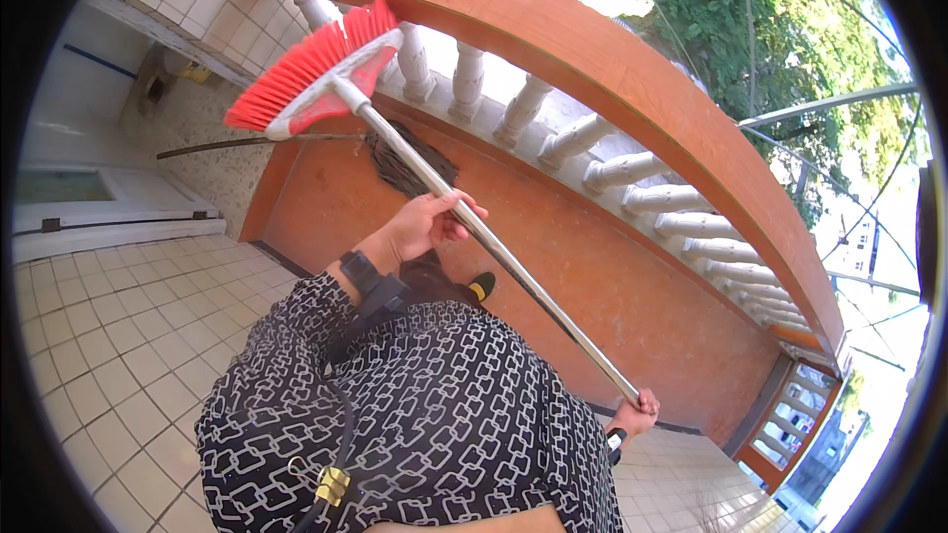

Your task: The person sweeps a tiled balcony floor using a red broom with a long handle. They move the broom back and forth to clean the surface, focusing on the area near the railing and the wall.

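Note:
A broom with red bristles and a shiny metal handle slants across the view in front of my body. The bristles point up and away, raised off the floor near the balustrade rail. My left hand holds the upper handle, thumb and fingertips around the metal. Lower down, my right hand is closed around the handle's end. Each wrist wears a dark strapped device. Beyond the left hand, a dark string mop head lies on the floor, partly hidden by the handle.
An orange-topped balustrade with white balusters curves along the right. Beneath is an orange-red floor; pale tiles lie at left beside a white door frame. A brown pole runs towards the mop head. One shoe shows.

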`<state>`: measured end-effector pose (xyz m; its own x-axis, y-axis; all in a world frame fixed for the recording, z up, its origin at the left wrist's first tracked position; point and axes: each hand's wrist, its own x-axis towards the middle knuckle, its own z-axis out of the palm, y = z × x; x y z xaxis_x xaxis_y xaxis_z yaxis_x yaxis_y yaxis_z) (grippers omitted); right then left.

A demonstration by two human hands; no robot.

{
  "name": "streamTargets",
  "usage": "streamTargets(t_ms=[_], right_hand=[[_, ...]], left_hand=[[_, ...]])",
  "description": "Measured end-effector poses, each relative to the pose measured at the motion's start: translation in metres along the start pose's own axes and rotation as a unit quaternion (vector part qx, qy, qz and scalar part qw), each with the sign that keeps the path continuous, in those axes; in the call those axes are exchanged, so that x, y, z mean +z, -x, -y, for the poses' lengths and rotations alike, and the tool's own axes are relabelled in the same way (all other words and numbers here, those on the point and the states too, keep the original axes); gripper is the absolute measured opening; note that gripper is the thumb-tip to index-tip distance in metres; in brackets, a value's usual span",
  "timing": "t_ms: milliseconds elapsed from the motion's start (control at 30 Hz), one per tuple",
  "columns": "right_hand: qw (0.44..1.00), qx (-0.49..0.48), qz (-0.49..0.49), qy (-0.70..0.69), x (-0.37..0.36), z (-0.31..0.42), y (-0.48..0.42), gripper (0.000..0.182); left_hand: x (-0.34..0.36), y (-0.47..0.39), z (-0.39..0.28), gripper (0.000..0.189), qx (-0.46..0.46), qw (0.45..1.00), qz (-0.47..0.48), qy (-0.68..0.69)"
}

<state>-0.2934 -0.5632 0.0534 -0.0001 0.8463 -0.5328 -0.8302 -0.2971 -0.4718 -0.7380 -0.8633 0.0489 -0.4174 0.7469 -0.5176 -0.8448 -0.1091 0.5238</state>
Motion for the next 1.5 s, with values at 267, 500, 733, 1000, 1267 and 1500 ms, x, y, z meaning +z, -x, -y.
streamTargets(t_ms=[267, 500, 733, 1000, 1267, 1500], right_hand=[[0.975, -0.13, -0.136, 0.118, -0.025, 0.119, 0.013, 0.019], [0.948, -0.203, -0.139, 0.2, -0.052, 0.12, 0.043, 0.023], [0.927, -0.163, -0.155, 0.299, -0.041, 0.029, 0.04, 0.035], [0.911, -0.088, -0.026, 0.401, 0.073, -0.108, 0.035, 0.051], [0.933, 0.035, 0.146, 0.328, 0.13, -0.208, 0.088, 0.048], [0.876, -0.113, -0.1, 0.459, 0.043, -0.125, 0.045, 0.049]], left_hand=[[0.038, -0.028, 0.074, 0.034, -0.245, 0.967, 0.002, -0.075], [0.178, -0.056, 0.078, 0.046, -0.19, 0.934, 0.24, -0.183], [0.137, -0.084, 0.025, 0.046, -0.014, 0.98, 0.058, -0.189], [-0.053, -0.082, -0.096, 0.035, 0.102, 0.982, -0.155, 0.032], [-0.125, -0.025, -0.179, 0.035, 0.171, 0.946, -0.256, 0.102], [-0.04, -0.042, -0.096, 0.038, -0.028, 0.996, -0.02, -0.082]])
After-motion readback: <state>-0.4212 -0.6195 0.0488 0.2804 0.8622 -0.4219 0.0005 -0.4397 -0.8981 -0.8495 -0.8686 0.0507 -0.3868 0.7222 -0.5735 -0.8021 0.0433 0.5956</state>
